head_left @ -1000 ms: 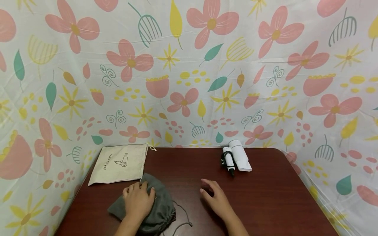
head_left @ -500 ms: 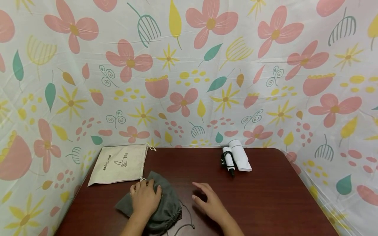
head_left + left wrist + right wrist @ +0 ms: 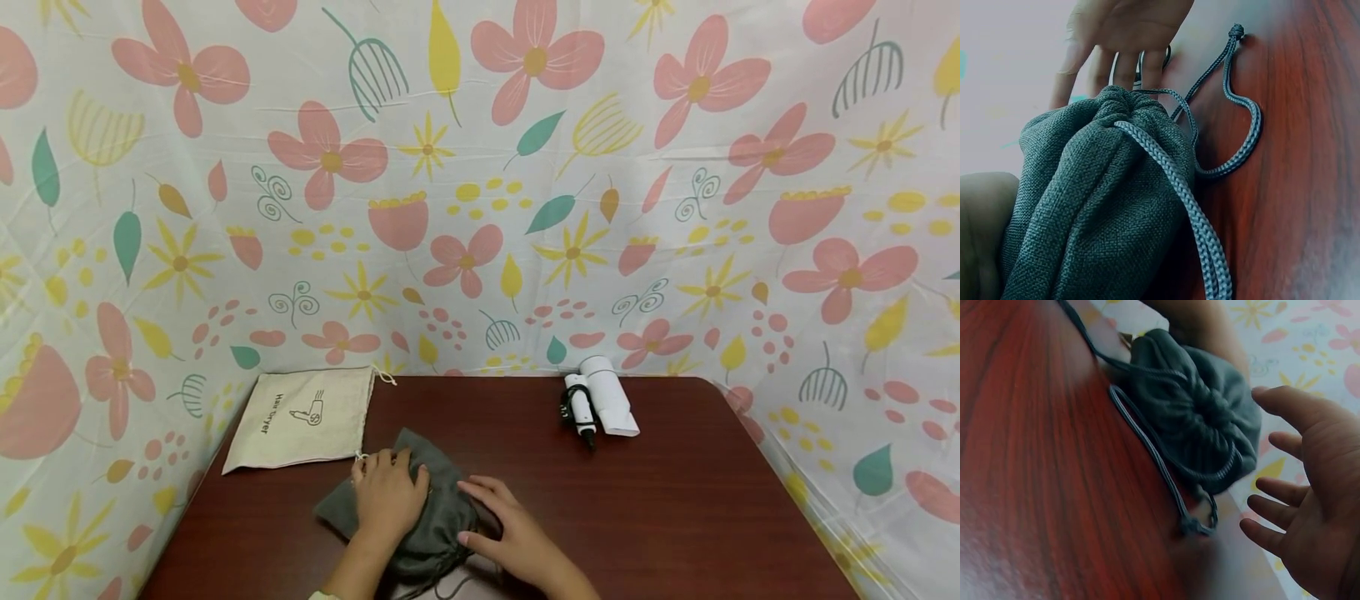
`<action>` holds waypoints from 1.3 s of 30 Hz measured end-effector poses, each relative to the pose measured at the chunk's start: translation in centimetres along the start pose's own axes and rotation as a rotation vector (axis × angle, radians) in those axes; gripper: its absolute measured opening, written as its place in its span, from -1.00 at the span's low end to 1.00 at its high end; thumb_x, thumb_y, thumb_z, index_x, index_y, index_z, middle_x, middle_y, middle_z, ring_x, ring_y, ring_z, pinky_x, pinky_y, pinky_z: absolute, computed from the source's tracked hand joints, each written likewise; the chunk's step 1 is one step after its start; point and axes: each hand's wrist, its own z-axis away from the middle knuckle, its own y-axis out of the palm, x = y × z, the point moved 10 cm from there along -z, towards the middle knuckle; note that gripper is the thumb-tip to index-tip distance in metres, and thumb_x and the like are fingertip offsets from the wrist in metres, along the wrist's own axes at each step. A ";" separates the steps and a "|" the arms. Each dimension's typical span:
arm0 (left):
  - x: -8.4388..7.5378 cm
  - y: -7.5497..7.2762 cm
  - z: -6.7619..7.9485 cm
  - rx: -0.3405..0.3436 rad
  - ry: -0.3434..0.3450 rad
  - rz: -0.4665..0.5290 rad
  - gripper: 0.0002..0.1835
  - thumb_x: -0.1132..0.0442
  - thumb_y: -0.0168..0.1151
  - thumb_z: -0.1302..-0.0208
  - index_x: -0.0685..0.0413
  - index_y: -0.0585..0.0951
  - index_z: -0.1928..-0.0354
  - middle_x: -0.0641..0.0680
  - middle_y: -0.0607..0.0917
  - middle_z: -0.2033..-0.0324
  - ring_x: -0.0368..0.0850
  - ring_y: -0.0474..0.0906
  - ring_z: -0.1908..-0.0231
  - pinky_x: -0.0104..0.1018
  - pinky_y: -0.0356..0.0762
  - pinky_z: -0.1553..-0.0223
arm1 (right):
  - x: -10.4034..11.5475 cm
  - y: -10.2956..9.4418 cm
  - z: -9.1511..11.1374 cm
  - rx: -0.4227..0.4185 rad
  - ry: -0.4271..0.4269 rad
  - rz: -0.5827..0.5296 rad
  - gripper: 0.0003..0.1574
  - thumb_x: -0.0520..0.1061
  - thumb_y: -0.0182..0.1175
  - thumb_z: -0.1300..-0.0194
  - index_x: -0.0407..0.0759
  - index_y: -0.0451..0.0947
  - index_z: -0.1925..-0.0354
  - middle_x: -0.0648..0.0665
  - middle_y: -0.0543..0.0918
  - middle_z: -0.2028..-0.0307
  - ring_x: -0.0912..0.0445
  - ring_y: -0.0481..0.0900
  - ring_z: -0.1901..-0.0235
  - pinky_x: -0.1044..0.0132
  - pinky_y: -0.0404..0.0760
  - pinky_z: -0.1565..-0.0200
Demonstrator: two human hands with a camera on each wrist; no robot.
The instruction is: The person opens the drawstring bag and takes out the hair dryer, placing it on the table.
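Note:
A dark grey drawstring bag point(image 3: 442, 508) lies on the table, bulging, its mouth gathered. My left hand point(image 3: 390, 496) grips it from above, fingers spread over its back part. Part of that hand point(image 3: 982, 231) shows at the left edge of the left wrist view. The right hand point(image 3: 510, 533) is at the bag's right side, fingers extended and thumb apart, fingertips right at the cloth. In the right wrist view this hand point(image 3: 1316, 481) shows open beside the bag point(image 3: 1204, 419). A grey braided cord point(image 3: 1167, 164) trails from the mouth and ends in a knot point(image 3: 1235, 31). The bag's contents are hidden.
A beige cloth pouch point(image 3: 341, 392) printed "Hair Dryer" lies flat at the back left. Toward the back right lies a white folded appliance point(image 3: 609, 400), its slim part point(image 3: 581, 408) wrapped in black cord. A floral curtain point(image 3: 480, 192) hangs behind the brown table point(image 3: 675, 483).
My left hand has slid the grey bag to the right across the table. The right hand has moved left, reaching the bag's side. The pouch and white appliance have stayed put.

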 end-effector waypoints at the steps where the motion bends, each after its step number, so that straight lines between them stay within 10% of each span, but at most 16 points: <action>1: -0.2 0.1 -0.1 0.003 0.001 0.002 -0.51 -0.11 0.16 -0.36 0.10 0.68 -0.11 0.22 0.65 0.00 0.26 0.46 -0.14 0.31 0.13 -0.30 | 0.1 0.2 0.0 0.013 0.001 -0.003 -0.18 0.30 0.21 -0.39 0.33 0.19 -0.51 -0.08 0.18 -0.52 -0.22 0.22 -0.48 -0.27 0.42 -0.26; 15: -2.3 1.1 -1.0 0.007 0.074 -0.012 -0.52 -0.13 0.13 -0.41 0.06 0.67 -0.13 0.18 0.65 -0.06 0.19 0.49 -0.15 0.22 0.22 -0.25 | -0.1 1.4 0.2 0.054 0.033 0.054 -0.06 0.31 0.30 -0.30 0.38 0.13 -0.52 -0.11 0.10 -0.54 -0.23 0.26 -0.45 -0.07 0.54 -0.18; 26: -2.3 -1.2 0.3 -0.115 0.173 0.270 -0.65 0.14 0.31 -0.35 0.08 0.66 -0.12 0.17 0.65 -0.06 0.18 0.51 -0.22 0.31 0.18 -0.41 | -0.8 1.7 -0.2 0.063 0.063 0.095 -0.02 0.31 0.35 -0.25 0.39 0.14 -0.51 -0.17 0.11 -0.53 -0.24 0.37 -0.38 -0.05 0.60 -0.08; 35: -2.2 -4.4 3.3 -0.190 0.195 0.348 -0.77 0.25 0.45 -0.18 -0.02 0.73 0.10 0.00 0.66 0.15 0.02 0.53 0.04 0.09 0.40 -0.01 | -0.8 1.5 0.1 0.006 0.086 0.159 -0.08 0.37 0.30 -0.27 0.37 0.20 -0.49 -0.18 0.21 -0.48 -0.23 0.43 -0.34 -0.11 0.60 -0.08; 39: -1.8 -4.3 4.3 -0.112 0.142 0.401 -0.92 0.25 0.38 -0.26 -0.09 0.72 0.23 -0.15 0.60 0.33 -0.23 0.48 0.26 -0.19 0.35 0.17 | -0.7 1.3 0.3 -0.030 0.074 0.207 -0.07 0.39 0.28 -0.28 0.33 0.20 -0.51 -0.16 0.25 -0.46 -0.21 0.46 -0.32 -0.11 0.59 -0.09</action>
